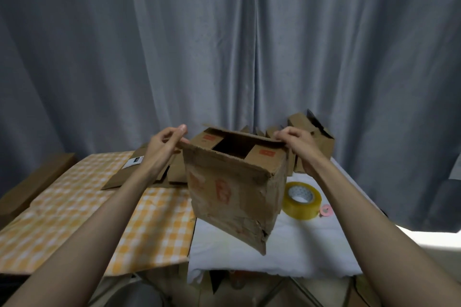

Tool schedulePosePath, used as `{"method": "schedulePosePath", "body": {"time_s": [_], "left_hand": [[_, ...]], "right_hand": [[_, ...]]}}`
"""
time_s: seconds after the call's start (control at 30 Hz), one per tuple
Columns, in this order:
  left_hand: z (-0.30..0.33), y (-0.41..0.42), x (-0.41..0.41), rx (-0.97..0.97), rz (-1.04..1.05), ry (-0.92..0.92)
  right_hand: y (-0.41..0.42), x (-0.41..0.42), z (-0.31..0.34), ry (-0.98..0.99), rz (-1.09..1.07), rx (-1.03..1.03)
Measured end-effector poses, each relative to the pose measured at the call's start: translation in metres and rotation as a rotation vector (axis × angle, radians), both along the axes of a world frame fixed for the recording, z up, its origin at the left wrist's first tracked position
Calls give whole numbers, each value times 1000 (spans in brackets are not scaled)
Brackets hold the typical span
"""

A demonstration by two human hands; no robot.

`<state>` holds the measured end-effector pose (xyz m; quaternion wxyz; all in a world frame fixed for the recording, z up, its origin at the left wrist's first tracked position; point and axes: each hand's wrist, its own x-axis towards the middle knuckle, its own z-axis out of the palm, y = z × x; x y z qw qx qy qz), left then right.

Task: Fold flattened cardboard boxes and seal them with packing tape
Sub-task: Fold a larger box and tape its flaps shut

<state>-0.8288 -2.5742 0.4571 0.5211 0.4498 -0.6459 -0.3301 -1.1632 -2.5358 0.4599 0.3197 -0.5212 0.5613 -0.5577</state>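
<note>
The worn cardboard box [234,189] hangs tilted above the white cloth [287,252], two inner flaps down. The left hand [162,144] pinches the near flap's left corner; the right hand [296,144] seems to grip its right corner. Best press both long flaps level before reaching right for the packing tape roll [300,200].

I see a worn brown cardboard box [232,194] with faded red print held tilted above the desk, its top flaps partly open on a dark interior. A yellowish roll of packing tape [301,200] lies flat on the white cloth just beside it, and flattened cardboard [139,172] rests on the checked cloth behind.
</note>
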Motion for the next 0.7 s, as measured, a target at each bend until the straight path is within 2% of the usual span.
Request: {"method": "schedulePosePath", "body": {"time_s": [0.07, 0.17, 0.27, 0.33, 0.4, 0.5, 0.6, 0.63, 0.7], "left_hand": [[2, -3, 0, 13, 0, 16], [0, -3, -3, 10, 9, 5], [-8, -8, -6, -17, 107, -58], [-14, -8, -9, -70, 247, -186], [-20, -3, -17, -202, 361, -314], [-23, 18, -41, -376, 305, -527], [-32, 30, -62, -249, 270, -639], [-34, 34, -67, -160, 284, -596], [-35, 40, -75, 13, 283, -399]], "right_hand": [[-5, 0, -2, 144, 34, -14], [-11, -5, -3, 365, -24, 42], [-14, -9, -4, 287, 68, 94], [-12, -8, -4, 203, 118, 119], [-11, -8, -10, 147, 108, 113], [-10, -5, -14, 89, 90, 111], [-9, -3, -13, 121, 82, 141], [-8, -2, -12, 133, 80, 160], [-6, 0, -12, 134, 83, 183]]}}
